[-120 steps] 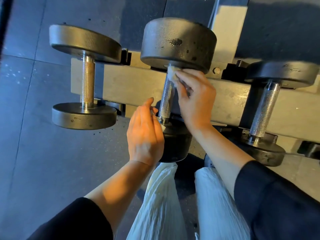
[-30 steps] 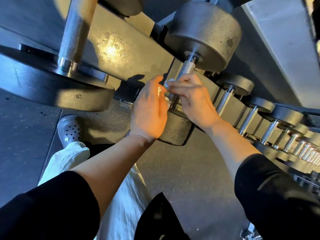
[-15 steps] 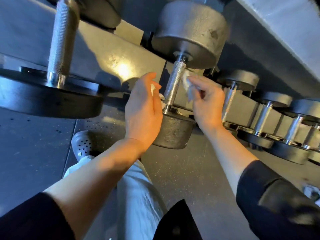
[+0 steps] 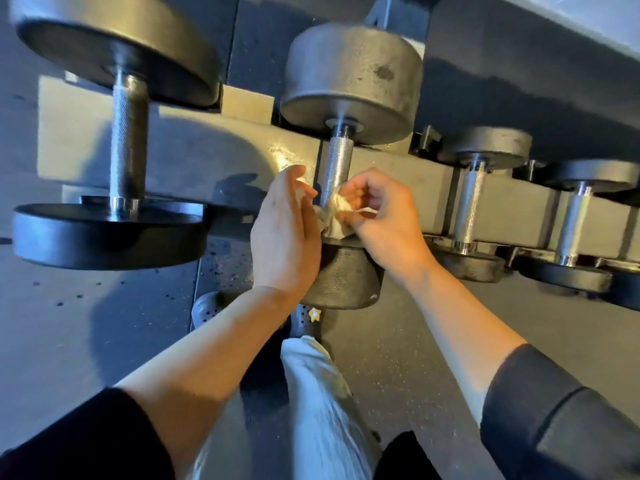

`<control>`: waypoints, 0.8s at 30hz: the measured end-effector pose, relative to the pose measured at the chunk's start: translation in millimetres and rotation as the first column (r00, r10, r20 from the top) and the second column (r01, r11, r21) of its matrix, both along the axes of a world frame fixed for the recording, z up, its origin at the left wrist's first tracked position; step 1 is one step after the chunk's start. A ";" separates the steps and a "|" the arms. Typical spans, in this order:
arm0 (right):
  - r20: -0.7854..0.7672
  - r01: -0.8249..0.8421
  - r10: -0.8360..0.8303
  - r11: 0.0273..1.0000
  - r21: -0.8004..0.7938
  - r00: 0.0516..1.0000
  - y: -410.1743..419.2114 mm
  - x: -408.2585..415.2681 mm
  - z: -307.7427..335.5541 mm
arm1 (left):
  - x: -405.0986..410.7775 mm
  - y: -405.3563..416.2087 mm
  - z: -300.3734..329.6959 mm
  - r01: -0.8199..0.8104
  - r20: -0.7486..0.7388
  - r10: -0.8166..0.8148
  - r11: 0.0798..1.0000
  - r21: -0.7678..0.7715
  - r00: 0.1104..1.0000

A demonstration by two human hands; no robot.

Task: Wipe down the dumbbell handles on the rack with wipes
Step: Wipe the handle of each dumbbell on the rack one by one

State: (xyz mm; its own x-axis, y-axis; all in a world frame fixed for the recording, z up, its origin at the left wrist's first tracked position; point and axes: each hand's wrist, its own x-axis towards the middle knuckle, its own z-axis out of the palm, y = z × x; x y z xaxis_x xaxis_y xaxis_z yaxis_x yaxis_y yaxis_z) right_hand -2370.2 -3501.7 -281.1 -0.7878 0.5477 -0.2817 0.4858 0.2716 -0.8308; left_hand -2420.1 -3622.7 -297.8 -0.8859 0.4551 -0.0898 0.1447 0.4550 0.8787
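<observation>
Metal: a knurled steel handle [image 4: 337,168] ran between the two dark round weights of the middle dumbbell [image 4: 351,83], which sat on a grey rack [image 4: 194,157].
Wipe: a crumpled white wipe [image 4: 332,211] was bunched against the lower end of that handle, just above the near weight.
Right hand: the right hand [image 4: 384,223] had its fingers curled, pinching the wipe from the right side of the handle.
Left hand: the left hand [image 4: 284,237] stood edge-on just left of the handle, fingers mostly straight and close together; its fingertips met the wipe's left edge, but whether they gripped it could not be told.
Arms: both forearms were bare, with dark sleeves [image 4: 554,427] pushed up.
Left neighbour: a bigger dumbbell [image 4: 114,133] with wide flat black plates sat on the rack to the left, well apart from the hands.
Right neighbours: smaller dumbbells [image 4: 481,202] stood in a row along the rack to the right, shrinking toward the edge of view.
Below: dark speckled floor [image 4: 86,341], a pale trouser leg [image 4: 322,410] and a perforated clog [image 4: 207,306] under the near weight.
</observation>
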 end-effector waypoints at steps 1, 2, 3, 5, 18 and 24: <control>-0.035 -0.016 0.016 1.000 0.007 0.999 -6.1 -1.2 4.5 | -1.2 -1.3 2.6 0.005 0.004 -0.005 1.000 0.012 1.000; -0.072 -0.016 0.018 0.999 0.034 0.997 -11.7 -6.5 7.9 | -3.1 -3.7 5.4 0.007 -0.005 -0.007 1.000 0.018 1.000; -0.111 0.009 -0.006 1.000 0.030 0.994 -16.3 -13.9 9.9 | -6.3 -7.7 8.6 0.004 -0.032 -0.003 1.000 0.018 0.999; -0.203 0.085 -0.115 0.985 -0.153 0.972 -26.1 -34.7 15.0 | -17.0 -20.5 15.5 -0.018 -0.107 0.019 1.000 0.004 0.994; -0.237 -0.057 0.072 0.996 0.069 0.969 -120.4 -135.2 -19.2 | -116.4 -152.9 10.6 -0.231 -0.314 0.148 0.941 -0.247 0.938; -0.234 0.155 -0.137 0.986 0.060 0.963 -139.7 -174.6 -39.9 | -119.8 -159.5 4.3 -0.197 -0.244 0.151 0.965 -0.173 0.958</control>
